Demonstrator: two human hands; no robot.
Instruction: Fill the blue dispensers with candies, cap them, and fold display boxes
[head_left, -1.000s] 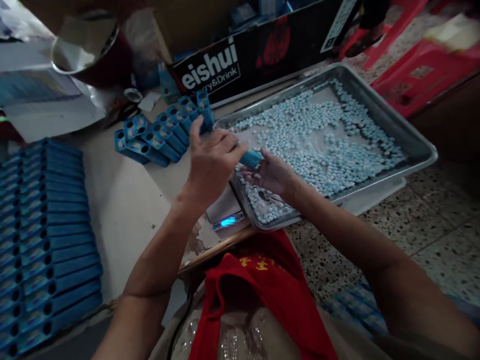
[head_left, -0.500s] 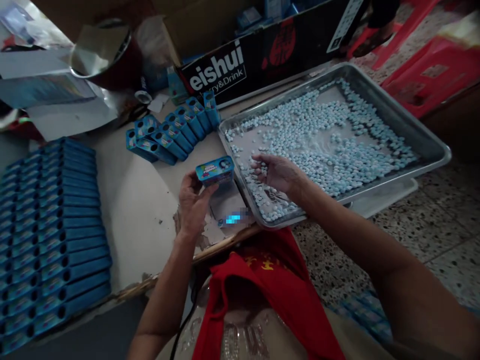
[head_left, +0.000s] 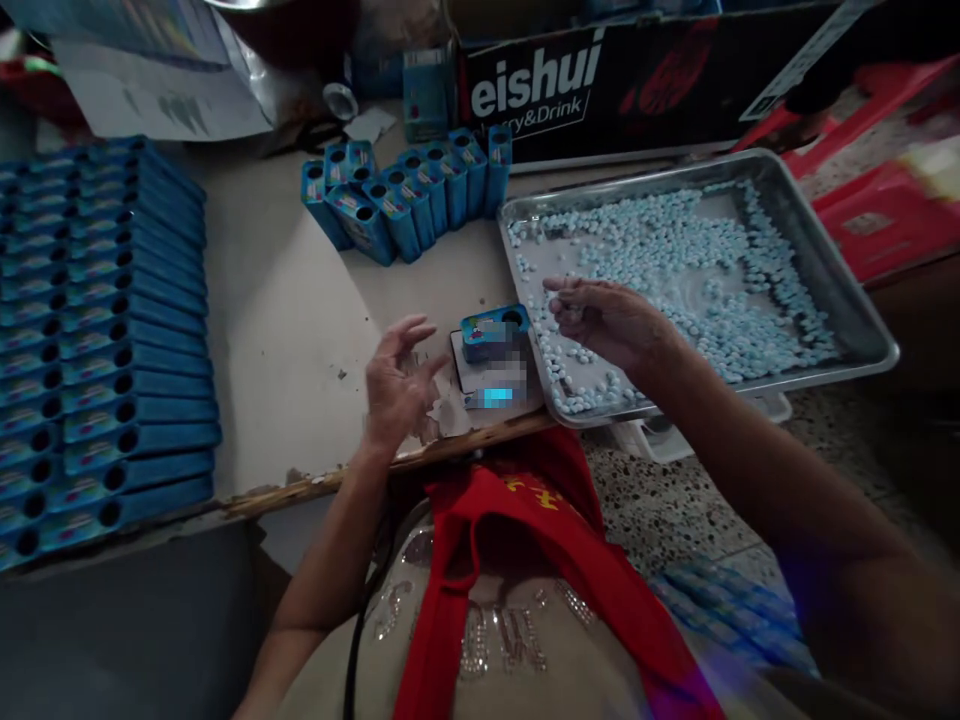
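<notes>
While left hand [head_left: 401, 385] is held open, empty, beside scale [head_left: 472, 378], right hand [head_left: 611, 320] is held half-curled over tray [head_left: 847, 315]; its contents can't be told, display [head_left: 496, 397] blurred.

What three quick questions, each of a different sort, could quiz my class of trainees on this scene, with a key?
1. Multiple choice: what sits on the scale?
a) a white bowl
b) a blue pack
c) a pair of scissors
2. True or false: the left hand is open, with its fingers off the pack.
3. Fill in the missing word: the right hand is over a metal ____ that holds many small pale pieces.

Key: 1 b; 2 true; 3 tray.
</notes>
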